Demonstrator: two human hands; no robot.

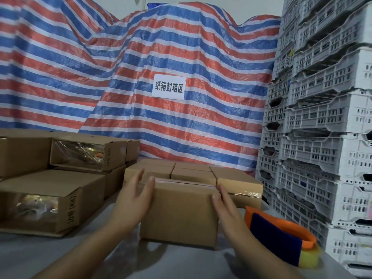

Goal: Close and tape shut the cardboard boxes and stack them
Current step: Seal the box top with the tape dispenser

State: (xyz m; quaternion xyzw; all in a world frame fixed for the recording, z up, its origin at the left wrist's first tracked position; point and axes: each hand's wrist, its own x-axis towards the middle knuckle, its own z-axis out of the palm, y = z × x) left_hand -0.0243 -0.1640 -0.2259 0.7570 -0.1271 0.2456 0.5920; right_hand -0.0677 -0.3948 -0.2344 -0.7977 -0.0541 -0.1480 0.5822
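Head view: closed cardboard box (179, 212) standing mid-table (60, 256), flanked by both hands. Left hand (133, 200) open, fingers straight, against the box's left top corner; right hand (225, 206) open, flat on its right side. Tape dispenser (281, 236) near the table's right edge, beside the right hand. Taped boxes (193, 172) in rows just behind.

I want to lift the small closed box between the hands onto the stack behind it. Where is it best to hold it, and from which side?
Hold the small box by its two short end walls, one palm from each side. The left hand and right hand already flank those ends with straight fingers. The box stands upright, its top flaps closed, so flat side pressure should probably lift it level toward the stacked boxes.
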